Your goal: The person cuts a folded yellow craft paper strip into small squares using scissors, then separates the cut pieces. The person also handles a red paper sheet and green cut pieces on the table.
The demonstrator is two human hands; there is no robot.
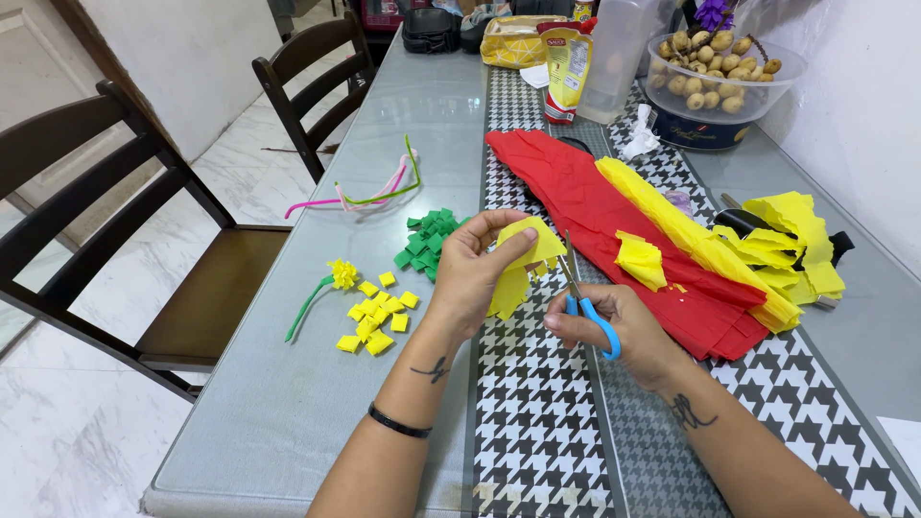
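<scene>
My left hand (472, 271) pinches a folded piece of yellow crepe paper (526, 251) above the table. My right hand (614, 331) grips blue-handled scissors (585, 302), blades pointing up right beside the paper's right edge. A pile of small yellow paper squares (376, 318) lies left of my left hand, next to a yellow paper flower on a green stem (321, 293). Green paper squares (429, 240) sit just beyond.
Red crepe paper (595, 216) and yellow crepe paper sheets (705, 240) lie at right on the houndstooth runner (547, 412). Pink and green pipe cleaners (369, 197), a bowl of round brown nuts (715, 72), a plastic container and pouches stand farther back. Dark wooden chairs (115, 249) at left.
</scene>
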